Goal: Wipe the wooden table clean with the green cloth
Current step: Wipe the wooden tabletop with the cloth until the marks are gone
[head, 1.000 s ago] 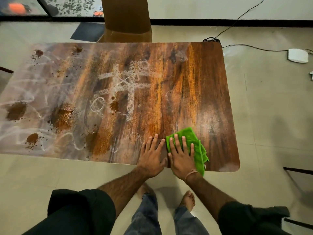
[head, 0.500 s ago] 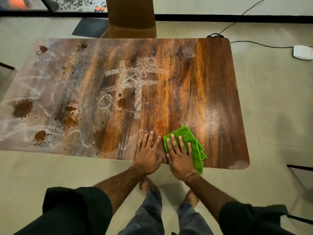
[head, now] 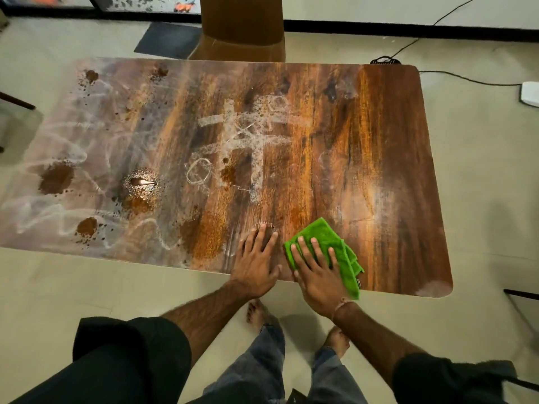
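Note:
The wooden table [head: 379,141] fills the middle of the view, its right part bare brown wood. White chalk marks [head: 248,135] in a grid cross its centre, and brown powder stains [head: 55,179] dot the left half. The folded green cloth [head: 335,243] lies near the table's front edge. My right hand [head: 318,269] presses flat on the cloth with straight, spread fingers. My left hand [head: 256,260] rests flat on the bare wood just left of the cloth, fingers straight.
A brown pillar base [head: 242,27] stands beyond the table's far edge, with a dark mat [head: 166,39] beside it. Black cables [head: 466,80] and a white box [head: 530,93] lie on the floor at the far right. Dark chair parts [head: 522,293] show at the right.
The two hands have drawn slightly apart, the right hand and cloth sitting a little further right of the left hand. The view has shifted a bit across the table.

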